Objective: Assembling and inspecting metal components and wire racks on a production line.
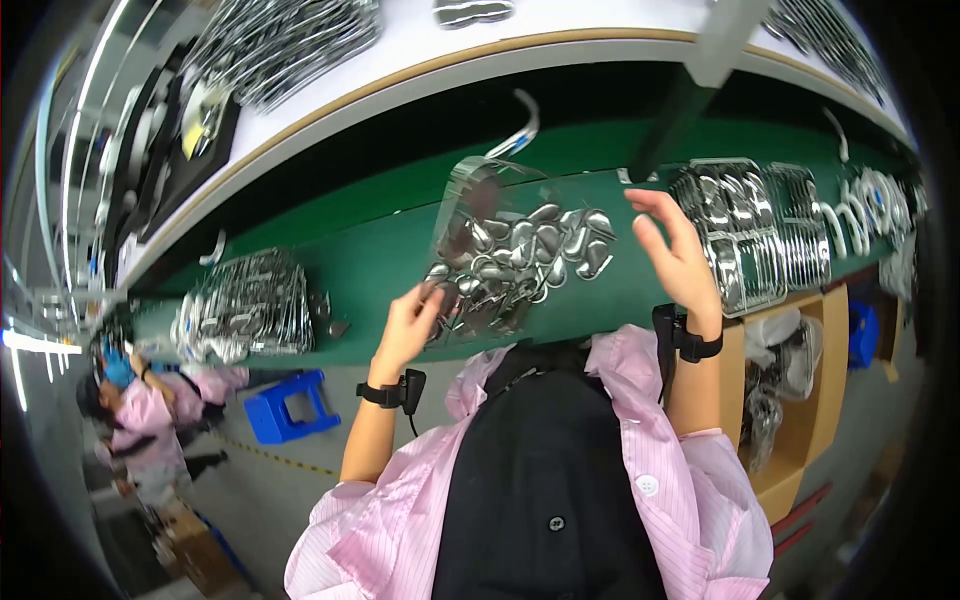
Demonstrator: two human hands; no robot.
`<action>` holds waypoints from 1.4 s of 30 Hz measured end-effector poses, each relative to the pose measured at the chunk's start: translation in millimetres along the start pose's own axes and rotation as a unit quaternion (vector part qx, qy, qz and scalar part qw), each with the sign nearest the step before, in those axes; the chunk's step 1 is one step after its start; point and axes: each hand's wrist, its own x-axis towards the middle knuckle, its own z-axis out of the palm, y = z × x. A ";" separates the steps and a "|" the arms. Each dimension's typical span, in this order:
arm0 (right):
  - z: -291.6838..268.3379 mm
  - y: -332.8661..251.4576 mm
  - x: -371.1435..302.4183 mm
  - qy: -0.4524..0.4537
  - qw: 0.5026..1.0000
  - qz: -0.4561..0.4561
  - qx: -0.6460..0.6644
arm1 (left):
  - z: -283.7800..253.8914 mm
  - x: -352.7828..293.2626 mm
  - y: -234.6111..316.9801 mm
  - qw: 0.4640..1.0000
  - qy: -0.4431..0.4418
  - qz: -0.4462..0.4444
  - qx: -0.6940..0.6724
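Observation:
My left hand (408, 325) is at the left edge of a pile of shiny, rounded metal pieces (530, 245) on the green bench. Its fingers are curled and pinched beside a dark, glossy piece; exactly what they grip is blurred. A see-through, rack-like shape (465, 195), smeared by motion, stretches over the pile's left part and reaches down near that hand. To the right of the pile, my right hand (680, 260) hovers with its fingers apart and nothing in them. It is close to wire racks (735, 240) that carry shiny oval pieces.
More stacked wire racks (265, 305) lie on the bench at left. A shelf (580, 38) runs above the far side, with a grey post (725, 45). Below right stands a cardboard box (815, 400) of wrapped parts; a blue stool (290, 408) and other people are at left.

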 end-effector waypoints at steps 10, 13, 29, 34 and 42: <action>125.2 63.1 7.7 -0.200 0.720 0.216 0.629 | 6.4 1.0 -24.7 0.898 0.074 -0.175 -0.397; 128.2 24.2 16.5 -0.235 0.640 0.164 0.713 | 28.4 20.1 -32.7 0.867 0.105 -0.217 -0.437; 104.7 77.8 -8.0 -0.093 0.775 0.251 0.573 | 34.9 27.0 -14.1 0.883 0.159 -0.113 -0.426; 99.0 82.0 -19.0 -0.176 0.767 0.233 0.571 | 40.9 29.9 -14.5 0.886 0.165 -0.134 -0.411; 110.3 88.2 10.0 -0.271 0.861 0.134 0.409 | 55.6 30.6 -1.4 0.839 -0.081 -0.275 -0.462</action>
